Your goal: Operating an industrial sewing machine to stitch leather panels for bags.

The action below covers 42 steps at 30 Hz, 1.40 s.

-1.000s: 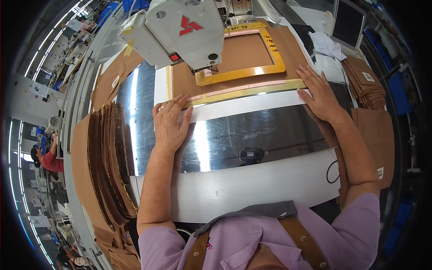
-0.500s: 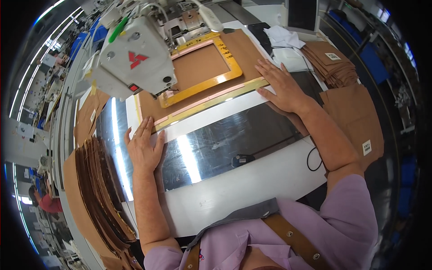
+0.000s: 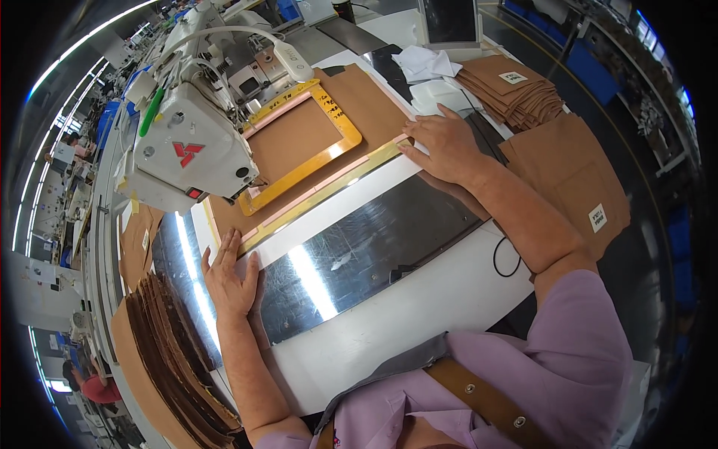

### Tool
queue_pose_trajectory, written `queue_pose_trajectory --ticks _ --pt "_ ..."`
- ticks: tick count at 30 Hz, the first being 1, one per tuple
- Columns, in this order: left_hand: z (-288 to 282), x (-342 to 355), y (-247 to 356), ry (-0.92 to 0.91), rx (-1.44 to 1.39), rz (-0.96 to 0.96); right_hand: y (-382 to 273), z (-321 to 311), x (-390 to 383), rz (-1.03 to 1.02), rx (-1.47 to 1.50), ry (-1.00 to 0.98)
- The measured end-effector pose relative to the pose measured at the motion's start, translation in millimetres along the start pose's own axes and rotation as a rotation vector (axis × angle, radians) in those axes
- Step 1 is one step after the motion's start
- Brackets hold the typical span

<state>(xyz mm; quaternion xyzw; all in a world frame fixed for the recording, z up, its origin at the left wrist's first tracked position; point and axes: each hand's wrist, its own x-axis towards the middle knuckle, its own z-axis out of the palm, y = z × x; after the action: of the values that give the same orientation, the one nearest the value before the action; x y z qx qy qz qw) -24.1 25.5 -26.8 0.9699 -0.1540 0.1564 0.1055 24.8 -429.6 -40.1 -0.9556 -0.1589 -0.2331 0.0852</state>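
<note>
My left hand (image 3: 231,283) lies with fingers stretched at the near left corner of a white template sheet (image 3: 288,238) edged with yellow and pink strips. My right hand (image 3: 446,148) rests flat, fingers extended, on the sheet's right end. Neither hand grips anything. Between them, a brown fabric piece (image 3: 374,99) lies on the sheet. A yellow rectangular clamp frame (image 3: 295,179) sits over the fabric, its opening showing brown fabric. At the frame's left side stands the white sewing machine head (image 3: 198,133), its lower tip close to the frame's near left corner.
A shiny metal plate (image 3: 351,258) covers the table before me. Stacked brown pieces (image 3: 142,367) hang at the left edge. More brown pieces (image 3: 516,93) lie at the right, beside a crumpled white cloth (image 3: 422,63). A dark screen (image 3: 451,21) stands at the back. A person (image 3: 97,388) sits far left.
The whole view has shifted and tilted, so the machine, frame and sheet appear farther left. Both hands stay at about the same places on the sheet.
</note>
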Motion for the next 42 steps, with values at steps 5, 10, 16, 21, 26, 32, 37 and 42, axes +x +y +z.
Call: queue_pose_trajectory --ticks 5,10,16,21,26,32,37,42 --pt "1 1 0 0.075 0.011 0.018 0 1 -1 -0.049 -0.008 0.150" --pt "1 0 -3 0.052 0.021 -0.034 0 5 0 -0.037 -0.010 0.101" --pt "7 3 -6 0.122 -0.013 -0.024 2 1 -1 -0.033 0.011 0.128" --pt "6 4 -5 0.155 -0.035 -0.064 2 0 3 -0.088 0.017 0.145" --pt "5 -2 -10 0.188 0.000 -0.054 -4 -1 9 -0.113 0.004 0.115" --pt "6 -1 -7 0.211 -0.005 -0.087 -2 -4 7 -0.113 -0.011 0.024" --pt "5 -1 -7 0.258 0.007 -0.050 -5 -4 8 -0.098 -0.036 0.004" --pt "5 -2 -8 0.263 0.008 -0.009 0 0 6 -0.119 -0.051 -0.005"
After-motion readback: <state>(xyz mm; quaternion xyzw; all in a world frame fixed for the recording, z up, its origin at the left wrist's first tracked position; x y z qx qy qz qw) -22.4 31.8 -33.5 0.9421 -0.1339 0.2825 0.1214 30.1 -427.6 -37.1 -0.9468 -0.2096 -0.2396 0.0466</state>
